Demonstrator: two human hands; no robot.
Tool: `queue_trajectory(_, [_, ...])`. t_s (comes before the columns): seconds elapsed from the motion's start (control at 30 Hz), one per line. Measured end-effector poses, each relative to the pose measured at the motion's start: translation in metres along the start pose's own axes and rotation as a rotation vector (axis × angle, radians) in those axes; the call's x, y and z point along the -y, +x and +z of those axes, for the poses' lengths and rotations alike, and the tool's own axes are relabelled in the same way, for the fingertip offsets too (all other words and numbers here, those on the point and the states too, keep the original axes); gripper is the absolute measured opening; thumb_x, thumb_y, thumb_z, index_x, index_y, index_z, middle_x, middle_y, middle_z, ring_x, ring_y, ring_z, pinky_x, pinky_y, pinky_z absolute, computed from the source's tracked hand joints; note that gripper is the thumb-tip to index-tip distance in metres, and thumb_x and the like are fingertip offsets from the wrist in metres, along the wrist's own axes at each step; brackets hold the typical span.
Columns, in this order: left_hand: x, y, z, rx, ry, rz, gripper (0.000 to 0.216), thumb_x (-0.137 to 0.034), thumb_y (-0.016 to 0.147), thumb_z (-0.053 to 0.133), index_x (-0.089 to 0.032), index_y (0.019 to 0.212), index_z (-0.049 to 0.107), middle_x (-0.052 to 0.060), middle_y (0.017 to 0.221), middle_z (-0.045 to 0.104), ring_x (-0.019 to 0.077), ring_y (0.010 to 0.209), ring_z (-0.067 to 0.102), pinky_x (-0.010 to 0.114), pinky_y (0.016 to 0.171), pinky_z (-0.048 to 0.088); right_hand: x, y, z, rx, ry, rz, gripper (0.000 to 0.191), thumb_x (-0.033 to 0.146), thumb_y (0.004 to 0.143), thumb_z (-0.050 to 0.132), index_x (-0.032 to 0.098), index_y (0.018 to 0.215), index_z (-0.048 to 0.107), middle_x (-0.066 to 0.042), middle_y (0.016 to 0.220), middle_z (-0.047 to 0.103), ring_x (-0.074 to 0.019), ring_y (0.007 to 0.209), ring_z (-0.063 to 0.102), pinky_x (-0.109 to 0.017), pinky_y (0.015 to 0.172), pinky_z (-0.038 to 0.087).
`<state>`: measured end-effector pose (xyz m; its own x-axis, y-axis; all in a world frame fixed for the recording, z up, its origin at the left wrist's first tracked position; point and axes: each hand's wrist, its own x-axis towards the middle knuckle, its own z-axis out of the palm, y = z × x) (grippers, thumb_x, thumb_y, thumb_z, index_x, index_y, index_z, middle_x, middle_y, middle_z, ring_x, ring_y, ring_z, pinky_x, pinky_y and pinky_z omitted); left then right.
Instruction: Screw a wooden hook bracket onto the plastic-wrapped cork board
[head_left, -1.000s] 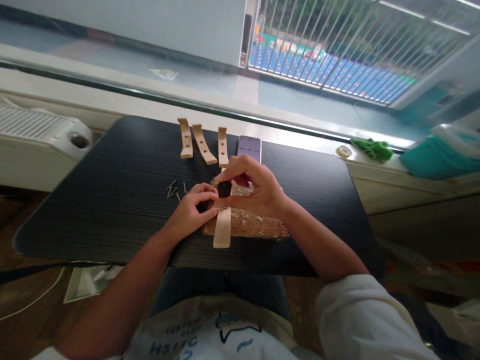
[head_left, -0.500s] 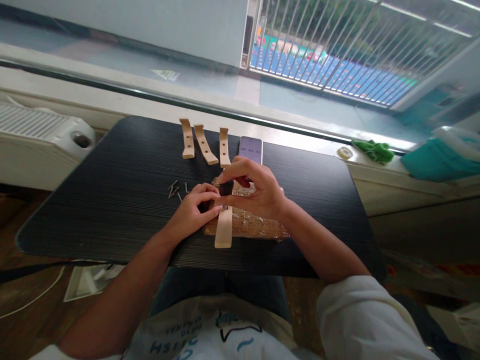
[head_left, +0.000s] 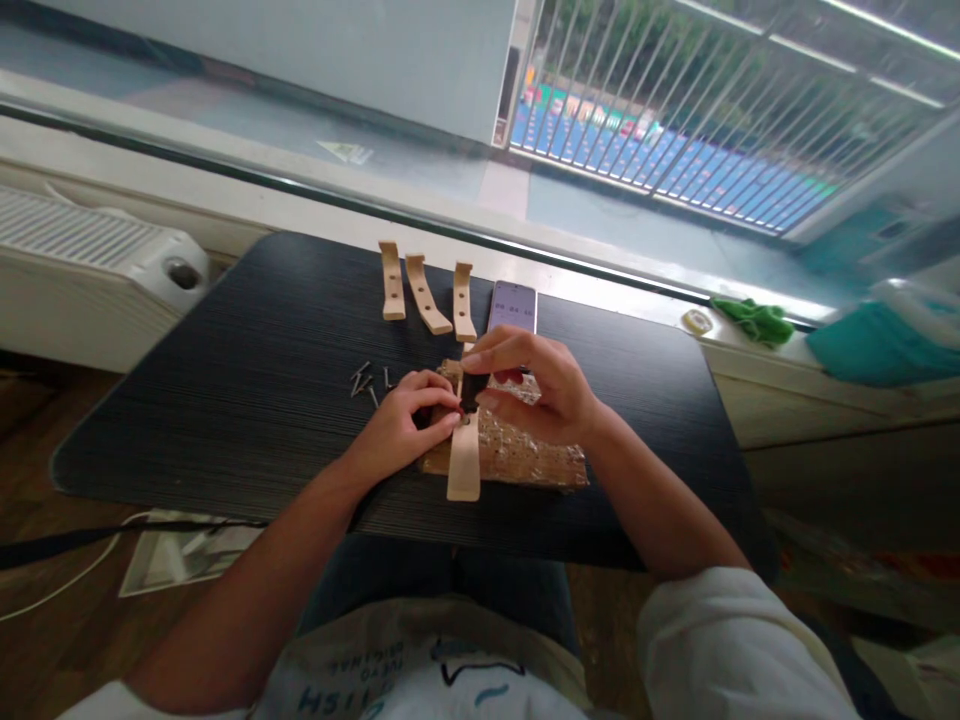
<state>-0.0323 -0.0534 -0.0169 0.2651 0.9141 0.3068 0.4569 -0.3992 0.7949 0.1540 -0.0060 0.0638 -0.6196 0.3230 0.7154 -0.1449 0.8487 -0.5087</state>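
My right hand (head_left: 536, 392) is closed round a small black tool (head_left: 470, 391) that stands upright on a pale wooden strip (head_left: 464, 462). The strip lies across a brown board wrapped in clear film (head_left: 525, 455) on the dark table (head_left: 225, 400). My left hand (head_left: 405, 425) is curled beside the tool, its fingertips pinched at the strip's upper end; what they pinch is too small to name. Several loose screws (head_left: 367, 380) lie just left of my left hand.
Three more wooden strips (head_left: 425, 293) lie in a row at the table's far side, beside a phone (head_left: 512, 306) with a lit screen. A white radiator (head_left: 90, 270) stands to the left. On the sill at right are a tape roll (head_left: 698, 321), a green cloth (head_left: 756, 318) and a teal bag (head_left: 885, 345).
Both hands stay at the strip and tool with hardly any movement. The view has shifted slightly, so everything sits a little further right in the frame.
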Motion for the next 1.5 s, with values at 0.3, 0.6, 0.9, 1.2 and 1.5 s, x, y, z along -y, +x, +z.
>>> queue_trajectory(0.3, [-0.0015, -0.0006, -0.0011, 0.02, -0.01, -0.023, 0.015, -0.029, 0.079, 0.059, -0.02, 0.082, 0.07, 0.003, 0.095, 0.063, 0.0218, 0.096, 0.057, 0.035, 0.087, 0.048, 0.0001, -0.0026, -0.0014, 0.055, 0.03, 0.079, 0.018, 0.017, 0.089, 0.055, 0.015, 0.107, 0.056, -0.008, 0.091, 0.07, -0.0067, 0.065, 0.057, -0.021, 0.056, 0.045])
queue_trajectory(0.6, [-0.0007, -0.0003, -0.001, 0.004, -0.018, -0.002, 0.013, -0.027, 0.079, 0.061, -0.02, 0.082, 0.071, 0.003, 0.094, 0.063, 0.0212, 0.095, 0.057, 0.033, 0.086, 0.048, 0.0039, -0.001, -0.0035, 0.047, -0.048, 0.086, 0.017, 0.018, 0.089, 0.058, 0.014, 0.106, 0.058, -0.003, 0.087, 0.07, -0.003, 0.058, 0.051, -0.017, 0.054, 0.044])
queue_trajectory(0.9, [-0.0011, 0.0007, -0.001, 0.014, -0.014, -0.02, 0.011, -0.025, 0.078, 0.062, -0.021, 0.082, 0.071, 0.003, 0.094, 0.065, 0.0208, 0.093, 0.057, 0.034, 0.088, 0.048, -0.0005, 0.0001, -0.0043, 0.101, 0.074, 0.067, 0.019, 0.019, 0.091, 0.055, 0.014, 0.108, 0.062, -0.007, 0.098, 0.072, -0.0108, 0.09, 0.066, -0.024, 0.075, 0.053])
queue_trajectory(1.2, [-0.0029, 0.0007, -0.0016, 0.021, -0.031, -0.056, 0.016, -0.029, 0.077, 0.06, -0.019, 0.084, 0.071, 0.004, 0.09, 0.063, 0.0229, 0.095, 0.057, 0.036, 0.087, 0.048, 0.0005, -0.0023, -0.0079, 0.182, 0.173, 0.143, 0.026, 0.015, 0.094, 0.045, 0.016, 0.117, 0.056, -0.008, 0.116, 0.069, -0.0154, 0.111, 0.064, -0.032, 0.091, 0.053])
queue_trajectory(1.5, [-0.006, 0.0012, -0.0033, 0.038, -0.022, -0.079, 0.019, -0.031, 0.078, 0.06, -0.019, 0.085, 0.073, 0.004, 0.089, 0.064, 0.0233, 0.093, 0.058, 0.037, 0.086, 0.049, 0.0009, -0.0024, -0.0101, 0.188, 0.165, 0.185, 0.022, 0.021, 0.094, 0.049, 0.016, 0.114, 0.058, -0.006, 0.11, 0.072, -0.0104, 0.094, 0.068, -0.027, 0.085, 0.053])
